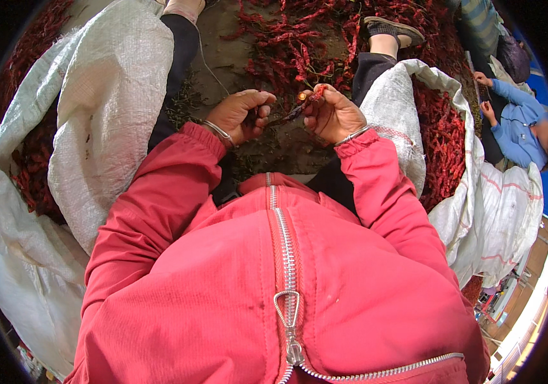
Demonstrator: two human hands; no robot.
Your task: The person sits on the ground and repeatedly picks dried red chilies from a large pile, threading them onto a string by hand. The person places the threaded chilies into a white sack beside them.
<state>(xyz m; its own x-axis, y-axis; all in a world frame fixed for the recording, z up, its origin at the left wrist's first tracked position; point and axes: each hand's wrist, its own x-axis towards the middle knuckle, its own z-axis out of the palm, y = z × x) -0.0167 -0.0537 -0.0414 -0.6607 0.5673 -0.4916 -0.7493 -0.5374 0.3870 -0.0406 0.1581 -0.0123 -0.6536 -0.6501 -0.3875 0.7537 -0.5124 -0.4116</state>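
Note:
A wrinkled dark-red dried chili pepper (297,113) is pinched between the thumb and fingers of my right hand (335,115), at the middle of the view. Its thin dark end reaches across the gap towards my left hand (241,116). The fingers of my left hand are curled in, with the thumb laid over them; whether they hold a stem or the pepper's end is hidden. Just beyond both hands lies a loose heap of dried red chilies (298,38) on the ground, some with pale stems.
To my left stands a white woven sack (111,96) with red chilies inside. Another open woven sack (389,115) at my right holds many chilies (442,144). Stem scraps (185,103) litter the ground between my legs. A person in blue (518,120) sits at far right.

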